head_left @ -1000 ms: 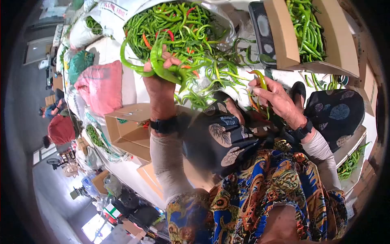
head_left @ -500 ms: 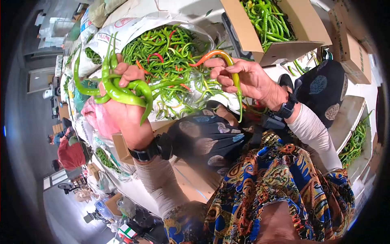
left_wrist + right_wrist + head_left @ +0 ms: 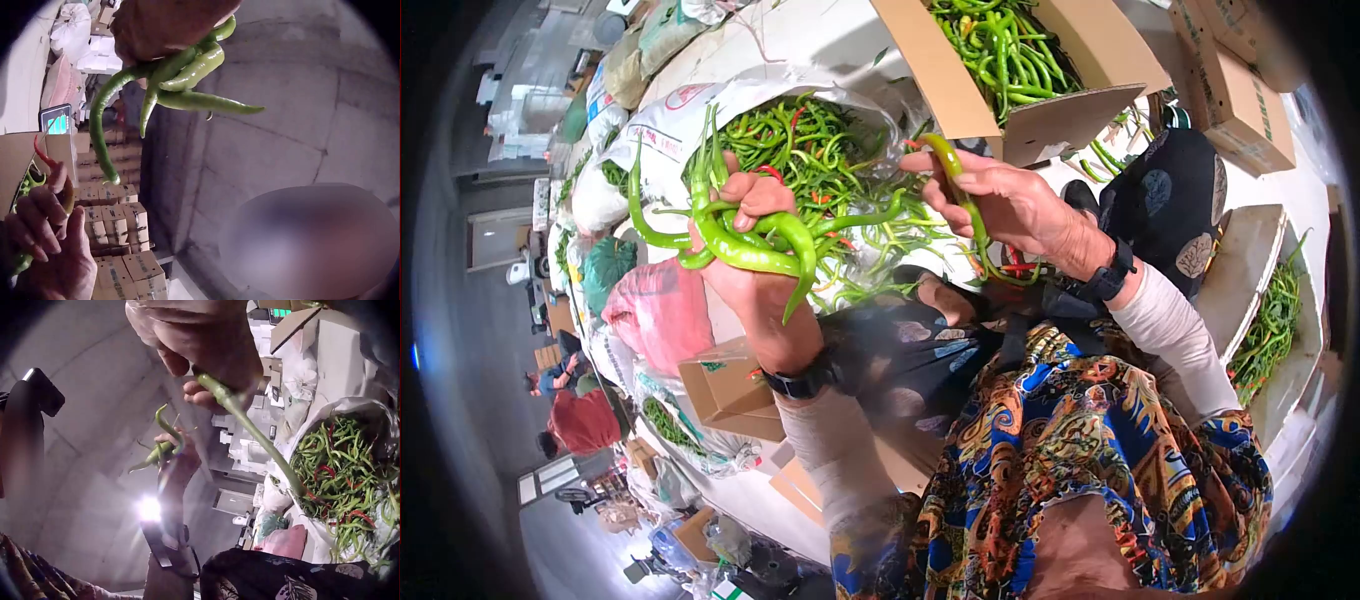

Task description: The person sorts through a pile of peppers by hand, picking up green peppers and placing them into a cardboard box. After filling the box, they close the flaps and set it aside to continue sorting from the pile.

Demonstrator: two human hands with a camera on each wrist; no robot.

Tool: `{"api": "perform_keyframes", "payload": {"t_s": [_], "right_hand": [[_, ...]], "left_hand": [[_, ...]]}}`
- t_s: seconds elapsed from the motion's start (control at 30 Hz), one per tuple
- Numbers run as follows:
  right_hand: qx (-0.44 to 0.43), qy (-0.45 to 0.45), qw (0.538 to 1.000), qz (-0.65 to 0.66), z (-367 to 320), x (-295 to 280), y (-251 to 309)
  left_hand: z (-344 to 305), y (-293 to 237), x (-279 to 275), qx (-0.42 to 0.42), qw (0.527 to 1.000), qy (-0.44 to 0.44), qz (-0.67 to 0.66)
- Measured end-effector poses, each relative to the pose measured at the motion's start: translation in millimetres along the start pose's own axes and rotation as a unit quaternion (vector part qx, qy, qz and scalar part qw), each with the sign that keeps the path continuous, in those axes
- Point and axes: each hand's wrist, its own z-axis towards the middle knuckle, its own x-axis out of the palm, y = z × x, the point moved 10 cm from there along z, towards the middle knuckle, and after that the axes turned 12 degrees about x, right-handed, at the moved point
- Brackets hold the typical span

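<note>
My left hand grips a bunch of several long green peppers, which curl out on both sides of the fingers in the head view. My right hand is raised and pinches one curved yellow-green pepper between thumb and fingers. Its reddish end shows in the left wrist view. Beyond both hands, a heap of thin green and red peppers fills a white sack and spills out of it.
A cardboard box of green peppers stands at the top right, with a closed carton beside it. Another open box with peppers is at the right. A pink sack and a small cardboard box lie to the left.
My right hand has lifted the single pepper from low by the lap. My left hand has swung left with its bunch, then slightly back to the right. The head view has shifted.
</note>
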Motion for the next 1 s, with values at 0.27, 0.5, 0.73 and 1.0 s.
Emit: {"api": "perform_keyframes", "payload": {"t_s": [0.27,0.5,0.73,1.0], "right_hand": [[-0.004,-0.079,0.974,-0.210,-17.2,0.3,8.2],[-0.017,-0.186,0.922,-0.339,-36.8,5.4,69.4],[-0.094,-0.349,0.407,-0.839,-36.4,-6.1,188.4],[-0.060,-0.174,0.772,-0.609,-1.1,37.1,83.8]], "left_hand": [[0.4,28.2,-17.3,0.008,1.000,-0.021,-0.006],[3.9,36.5,-29.7,0.009,0.999,-0.042,-0.021],[0.1,42.4,-26.2,0.025,0.997,-0.065,-0.027],[0.1,55.0,-34.7,0.035,0.997,-0.043,0.056]]}}
